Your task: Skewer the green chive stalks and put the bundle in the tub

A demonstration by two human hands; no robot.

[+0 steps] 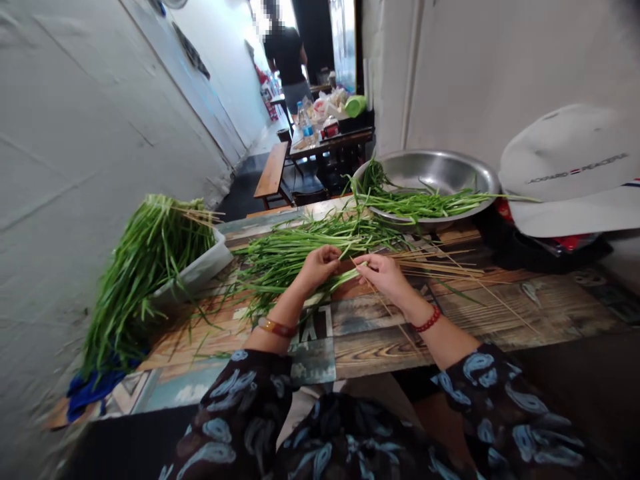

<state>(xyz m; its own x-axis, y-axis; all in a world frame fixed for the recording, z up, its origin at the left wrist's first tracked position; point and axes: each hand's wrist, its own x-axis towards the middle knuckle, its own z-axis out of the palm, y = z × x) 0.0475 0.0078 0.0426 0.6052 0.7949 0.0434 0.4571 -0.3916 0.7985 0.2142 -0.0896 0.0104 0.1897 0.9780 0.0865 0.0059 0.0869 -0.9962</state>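
Observation:
Over the middle of the table, my left hand (323,265) is closed in a pinch, with a green chive stalk at its fingertips. Just to its right, my right hand (384,275) pinches a thin bamboo skewer (393,313) together with the pale ends of a few chives (353,275). The skewer slants down toward the table's front edge. Behind both hands lies a loose heap of garlic chives (285,250). More bamboo skewers (440,267) are spread on the wood to the right of my right hand.
At the left, a white plastic tub (203,263) holds a tall bunch of chives (150,260) with skewers. A steel basin (450,160) with chives stands back right, beside a white cap (565,163). Farther off are a bench (271,170), a cluttered table and a standing person (287,57).

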